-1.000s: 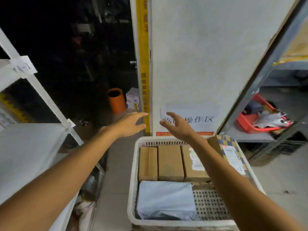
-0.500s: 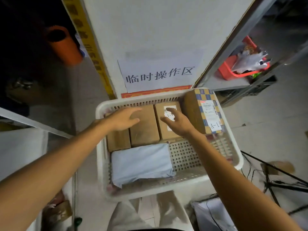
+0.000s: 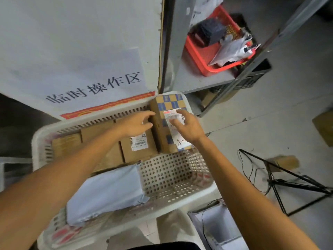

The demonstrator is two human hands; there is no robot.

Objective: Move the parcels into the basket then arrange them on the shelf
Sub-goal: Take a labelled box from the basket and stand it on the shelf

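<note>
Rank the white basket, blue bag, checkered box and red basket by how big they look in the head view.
1. white basket, clearly largest
2. blue bag and red basket: they look about alike, and the red one sits farther from the camera, so I do not rank them
3. checkered box, smallest

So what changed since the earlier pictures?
Both grips came down and moved right: the left grip touches the left side of the blue-and-tan checkered cardboard box, the right grip rests on its label. The brown cardboard boxes and grey-blue plastic mailer stayed in the white perforated plastic basket.
</note>
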